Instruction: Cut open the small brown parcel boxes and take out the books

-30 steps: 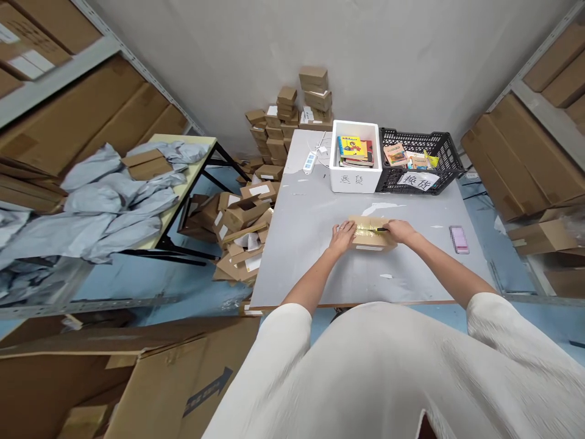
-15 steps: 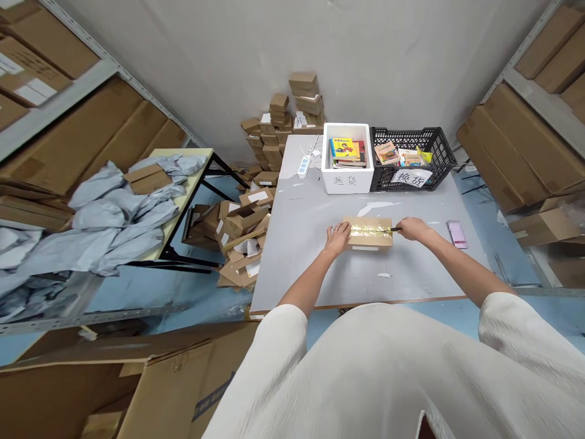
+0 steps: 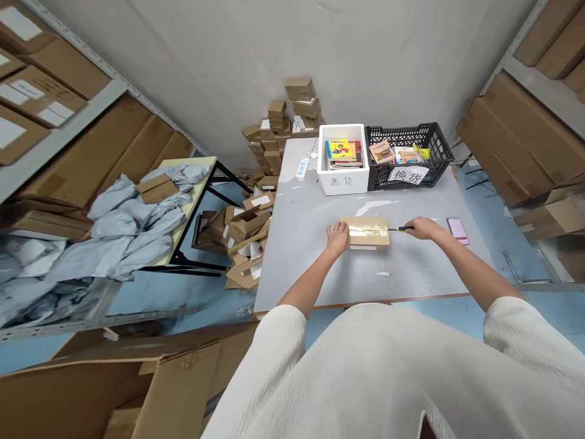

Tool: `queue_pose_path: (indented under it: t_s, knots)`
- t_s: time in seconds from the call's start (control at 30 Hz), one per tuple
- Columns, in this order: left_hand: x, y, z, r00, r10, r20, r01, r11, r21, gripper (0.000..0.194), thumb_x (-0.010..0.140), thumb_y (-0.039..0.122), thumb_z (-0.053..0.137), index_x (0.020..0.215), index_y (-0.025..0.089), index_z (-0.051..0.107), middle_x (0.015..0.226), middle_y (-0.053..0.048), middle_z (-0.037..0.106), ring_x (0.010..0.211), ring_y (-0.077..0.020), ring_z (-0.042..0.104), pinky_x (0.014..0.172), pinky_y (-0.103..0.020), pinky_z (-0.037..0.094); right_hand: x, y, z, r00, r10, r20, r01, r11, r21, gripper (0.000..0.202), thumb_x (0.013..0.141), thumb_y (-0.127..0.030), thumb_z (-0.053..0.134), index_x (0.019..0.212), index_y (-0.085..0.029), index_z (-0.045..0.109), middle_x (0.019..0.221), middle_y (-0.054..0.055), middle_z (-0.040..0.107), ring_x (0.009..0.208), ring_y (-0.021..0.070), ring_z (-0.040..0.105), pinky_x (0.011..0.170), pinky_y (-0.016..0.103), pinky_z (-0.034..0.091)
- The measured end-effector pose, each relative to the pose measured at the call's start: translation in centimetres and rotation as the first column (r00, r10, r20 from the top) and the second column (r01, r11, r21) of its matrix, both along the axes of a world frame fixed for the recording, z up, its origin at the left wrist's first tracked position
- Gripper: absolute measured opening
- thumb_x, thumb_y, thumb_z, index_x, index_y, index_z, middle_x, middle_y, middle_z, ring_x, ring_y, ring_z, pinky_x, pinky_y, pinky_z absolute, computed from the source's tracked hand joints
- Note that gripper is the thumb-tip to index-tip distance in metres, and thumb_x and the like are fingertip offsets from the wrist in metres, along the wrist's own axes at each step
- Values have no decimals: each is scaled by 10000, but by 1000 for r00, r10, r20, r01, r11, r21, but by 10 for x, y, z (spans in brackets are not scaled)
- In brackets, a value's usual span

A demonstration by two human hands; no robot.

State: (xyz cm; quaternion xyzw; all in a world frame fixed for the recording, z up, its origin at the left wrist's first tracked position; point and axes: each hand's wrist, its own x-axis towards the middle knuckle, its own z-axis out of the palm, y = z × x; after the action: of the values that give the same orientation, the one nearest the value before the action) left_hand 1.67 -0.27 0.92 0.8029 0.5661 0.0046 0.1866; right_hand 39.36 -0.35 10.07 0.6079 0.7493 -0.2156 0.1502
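A small cardboard box (image 3: 368, 239) with shiny clear tape along its top lies on the grey table (image 3: 301, 262). My left hand (image 3: 337, 238) grips the box's left end, thumb and fingers bent against it. In my right hand (image 3: 421, 228) is a box cutter (image 3: 402, 228) with a dark handle showing some yellow. Its thin blade points left, and the tip is at the right end of the taped seam; whether it touches the tape I cannot tell. A phone (image 3: 457, 230) with a lit screen lies to the right of my right hand.
At the table's back stand a white foam box (image 3: 343, 183) and a black crate (image 3: 409, 131), both with books. A power strip (image 3: 302, 169) is beside them. Opened cartons (image 3: 247, 225) pile up left of the table. Grey parcels (image 3: 137, 219) cover a side table; shelves flank both sides.
The box cutter has drawn back to the right, so more of its blade and handle shows past the box. My left hand stays on the box. The view has shifted slightly.
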Motion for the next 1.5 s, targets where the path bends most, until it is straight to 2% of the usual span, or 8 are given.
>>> queue_pose_path:
  t_s: [0.1,0.2,0.3,0.4,0.67,0.93,1.1,1.5]
  knots:
    - [21,-2,4,999,-43,11,43,999,33,653,933,109,607,1562,274,546,1640,-179,511,1578,-335,398,1306,-591,225,6,-6,-5,997,-26,-73,26,1000,-1,369,1018,-455,592,1229,-305,855,1092,88,845,975,275,742,775,309,478]
    - [49,-2,7,985,-161,62,160,987,14,532,988,265,633,1516,308,580,1556,-140,567,1480,-331,494,1261,-510,331,10,-9,-8,993,-25,-119,27,1000,16,381,1022,-464,579,1227,-298,853,1044,76,847,927,251,731,730,287,451]
    - [73,0,8,965,-257,50,258,966,-14,618,947,396,748,1528,287,567,1521,-145,575,1437,-359,525,1223,-485,376,16,-12,-10,992,-18,-127,20,1000,16,384,1020,-478,583,1223,-304,859,987,62,844,875,234,718,707,277,433]
    - [85,4,7,958,-288,-5,288,957,-47,620,923,408,798,1489,259,593,1504,-162,577,1381,-372,571,1190,-479,406,22,-16,-12,988,-24,-154,24,1000,-3,380,1018,-483,606,1237,-305,861,962,50,843,841,225,713,717,276,441]
    - [96,10,4,952,-298,-68,291,952,-97,602,923,378,807,1465,223,594,1501,-196,605,1360,-377,617,1196,-485,388,39,-22,-12,908,-89,-409,141,985,97,456,1044,-471,591,1391,-266,805,1273,66,835,1030,270,755,876,310,542]
    - [101,4,3,965,-255,-62,245,960,-136,580,934,329,779,1465,202,584,1481,-214,624,1369,-385,616,1180,-483,383,37,-31,-34,856,-238,-458,232,970,-70,419,1016,-460,605,1262,-203,825,980,61,843,875,245,747,785,304,550]
    - [109,9,4,966,-238,-97,220,961,-168,650,883,330,830,1469,222,569,1488,-210,621,1359,-400,617,1218,-545,336,32,-32,-41,807,-300,-509,272,953,-131,356,1005,-439,629,1215,-187,769,1014,82,825,868,223,766,776,289,550]
    - [107,1,8,943,-292,-162,283,956,-74,650,881,302,819,1479,241,571,1489,-194,601,1428,-377,540,1290,-595,260,31,-14,-48,942,-72,-328,74,997,-8,387,1055,-458,543,1217,-235,815,1075,70,836,900,232,715,775,290,486]
